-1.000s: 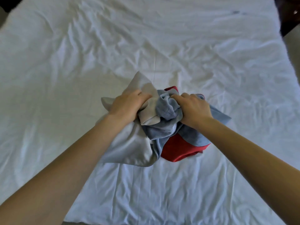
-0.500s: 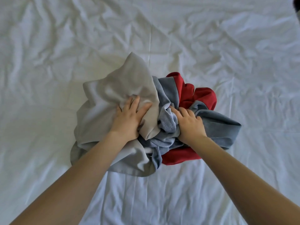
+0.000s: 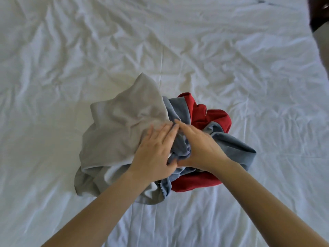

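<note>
A crumpled pile of clothes lies in the middle of the white bed sheet (image 3: 231, 59). A light grey garment (image 3: 121, 125) forms its left side, a blue-grey garment (image 3: 235, 148) runs through the centre and right, and a red garment (image 3: 210, 118) shows at the back and under the front. My left hand (image 3: 156, 152) rests on the grey and blue-grey cloth with its fingers stretched out. My right hand (image 3: 199, 147) lies beside it on the blue-grey cloth, fingers also straight, its fingertips meeting those of the left. Both are slightly blurred.
The wrinkled sheet spreads out on all sides of the pile. The bed's right edge runs down the upper right, with dark furniture (image 3: 318, 11) in the corner beyond it.
Both hands gripped the bundle and set it down on the sheet, where it spread out. Their fingers have since uncurled and now lie flat, close together on top.
</note>
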Motion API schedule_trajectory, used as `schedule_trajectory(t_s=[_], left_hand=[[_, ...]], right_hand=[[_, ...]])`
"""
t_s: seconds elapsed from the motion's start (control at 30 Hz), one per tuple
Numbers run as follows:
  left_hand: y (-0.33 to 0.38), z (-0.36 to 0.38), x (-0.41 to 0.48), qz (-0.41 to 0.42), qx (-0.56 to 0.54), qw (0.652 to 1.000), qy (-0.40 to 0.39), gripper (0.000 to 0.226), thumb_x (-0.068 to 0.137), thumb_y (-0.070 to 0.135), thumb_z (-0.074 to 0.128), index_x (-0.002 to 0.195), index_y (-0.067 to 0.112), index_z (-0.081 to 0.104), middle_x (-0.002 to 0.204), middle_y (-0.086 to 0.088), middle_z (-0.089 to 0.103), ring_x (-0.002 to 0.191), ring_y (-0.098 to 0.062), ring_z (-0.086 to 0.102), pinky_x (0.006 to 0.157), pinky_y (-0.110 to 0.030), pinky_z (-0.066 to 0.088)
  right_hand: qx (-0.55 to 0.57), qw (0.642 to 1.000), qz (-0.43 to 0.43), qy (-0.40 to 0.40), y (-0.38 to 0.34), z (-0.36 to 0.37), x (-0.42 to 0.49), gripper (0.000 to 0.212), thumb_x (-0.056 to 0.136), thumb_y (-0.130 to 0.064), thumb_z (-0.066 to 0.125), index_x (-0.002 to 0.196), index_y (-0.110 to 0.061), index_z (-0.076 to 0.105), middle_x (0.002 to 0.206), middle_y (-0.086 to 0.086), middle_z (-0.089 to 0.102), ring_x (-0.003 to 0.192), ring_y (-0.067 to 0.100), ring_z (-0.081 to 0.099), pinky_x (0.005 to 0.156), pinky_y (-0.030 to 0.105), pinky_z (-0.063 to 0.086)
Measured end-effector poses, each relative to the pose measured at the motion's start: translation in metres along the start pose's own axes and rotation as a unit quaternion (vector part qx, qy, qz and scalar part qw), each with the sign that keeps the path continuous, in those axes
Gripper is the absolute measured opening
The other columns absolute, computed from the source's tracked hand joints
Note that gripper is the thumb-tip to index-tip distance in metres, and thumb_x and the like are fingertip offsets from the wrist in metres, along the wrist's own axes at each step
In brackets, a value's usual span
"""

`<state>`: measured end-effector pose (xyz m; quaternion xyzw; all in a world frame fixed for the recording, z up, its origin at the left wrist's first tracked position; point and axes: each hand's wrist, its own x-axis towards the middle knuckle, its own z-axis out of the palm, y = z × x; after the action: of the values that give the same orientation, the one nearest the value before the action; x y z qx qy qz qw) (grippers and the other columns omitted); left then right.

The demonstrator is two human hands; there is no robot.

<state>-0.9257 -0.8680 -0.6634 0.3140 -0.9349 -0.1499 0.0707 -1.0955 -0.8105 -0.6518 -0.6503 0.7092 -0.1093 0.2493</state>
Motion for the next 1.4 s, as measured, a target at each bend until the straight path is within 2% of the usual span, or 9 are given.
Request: schedule_trajectory(t_s=[0.2,0.37,0.57,0.67,0.77,0.9,1.07,1.23,1.4], left_hand=[[-0.001,0.023,-0.001,-0.023,0.070,0.996,-0.058,0.051,0.086,0.024,0.064,0.133,0.009,0.052,0.126,-0.006,0.062,0.116,-0.020,0.058,0.107,-0.037,0.038],[-0.003,0.022,-0.003,0.014,0.088,0.996,0.028,0.029,0.082,0.009,0.062,0.111,0.007,0.067,0.097,-0.007,0.070,0.089,-0.026,0.066,0.086,-0.040,0.053],[-0.010,0.007,-0.011,0.054,0.113,0.992,0.020,0.034,0.078,0.004,0.053,0.108,0.007,0.069,0.098,-0.007,0.070,0.087,-0.026,0.065,0.079,-0.037,0.055],[-0.006,0.001,-0.003,0.008,0.076,0.996,-0.047,0.028,0.074,0.019,0.058,0.098,0.011,0.069,0.091,-0.004,0.068,0.086,-0.025,0.061,0.084,-0.039,0.048],[0.005,-0.010,0.020,-0.030,0.018,0.999,-0.004,0.029,0.080,0.029,0.044,0.083,0.013,0.068,0.080,0.000,0.065,0.079,-0.021,0.056,0.076,-0.037,0.047],[0.030,-0.013,0.070,0.030,-0.049,0.998,0.006,0.027,0.092,0.024,0.044,0.101,0.012,0.067,0.099,-0.002,0.066,0.094,-0.021,0.059,0.075,-0.037,0.051],[0.071,0.019,0.111,0.051,-0.001,0.988,-0.144,0.048,0.084,0.051,0.057,0.116,0.015,0.054,0.110,-0.003,0.059,0.104,-0.024,0.054,0.075,-0.039,0.050],[0.086,0.061,0.118,-0.002,0.041,0.977,-0.210,0.057,0.081,0.042,0.066,0.127,0.018,0.044,0.115,-0.005,0.059,0.104,-0.028,0.058,0.078,-0.043,0.051],[0.094,0.072,0.132,-0.036,0.011,0.982,-0.185,0.033,0.090,0.023,0.055,0.122,0.021,0.051,0.107,-0.005,0.064,0.098,-0.028,0.061,0.076,-0.040,0.049]], right_hand=[[-0.141,0.989,0.041,0.000,-0.001,0.016,0.003,0.020,0.092,-0.026,0.046,0.110,-0.023,0.057,0.104,-0.005,0.059,0.092,0.020,0.059,0.067,0.033,0.045],[-0.143,0.988,0.031,0.037,0.006,0.019,-0.006,0.013,0.092,-0.026,0.049,0.101,-0.021,0.057,0.094,-0.003,0.061,0.084,0.021,0.060,0.059,0.032,0.043],[-0.159,0.983,0.070,0.061,0.025,0.013,-0.026,0.023,0.089,-0.036,0.055,0.112,-0.032,0.055,0.099,-0.009,0.063,0.089,0.015,0.062,0.064,0.029,0.049],[-0.051,0.996,0.062,0.041,0.023,0.012,-0.038,0.043,0.084,-0.036,0.057,0.126,-0.039,0.050,0.118,-0.016,0.061,0.105,0.010,0.056,0.075,0.028,0.050],[0.092,0.990,0.075,0.073,0.031,-0.005,-0.045,0.043,0.082,-0.042,0.055,0.124,-0.037,0.054,0.116,-0.018,0.062,0.105,0.002,0.056,0.083,0.027,0.050],[0.055,0.964,0.188,0.179,0.066,-0.014,-0.049,0.029,0.093,-0.036,0.045,0.118,-0.028,0.059,0.115,-0.004,0.063,0.103,0.014,0.058,0.079,0.029,0.046],[-0.075,0.939,0.326,0.072,0.104,-0.005,-0.048,0.054,0.088,-0.026,0.053,0.139,-0.020,0.036,0.128,0.009,0.052,0.112,0.029,0.053,0.082,0.040,0.046],[-0.079,0.947,0.304,0.064,0.129,0.007,-0.049,0.017,0.091,-0.023,0.045,0.106,-0.020,0.052,0.096,0.004,0.062,0.082,0.027,0.059,0.064,0.032,0.038],[-0.056,0.961,0.262,0.070,0.148,-0.002,-0.056,0.017,0.090,-0.017,0.042,0.090,-0.019,0.059,0.085,0.001,0.062,0.070,0.024,0.055,0.056,0.030,0.037]])
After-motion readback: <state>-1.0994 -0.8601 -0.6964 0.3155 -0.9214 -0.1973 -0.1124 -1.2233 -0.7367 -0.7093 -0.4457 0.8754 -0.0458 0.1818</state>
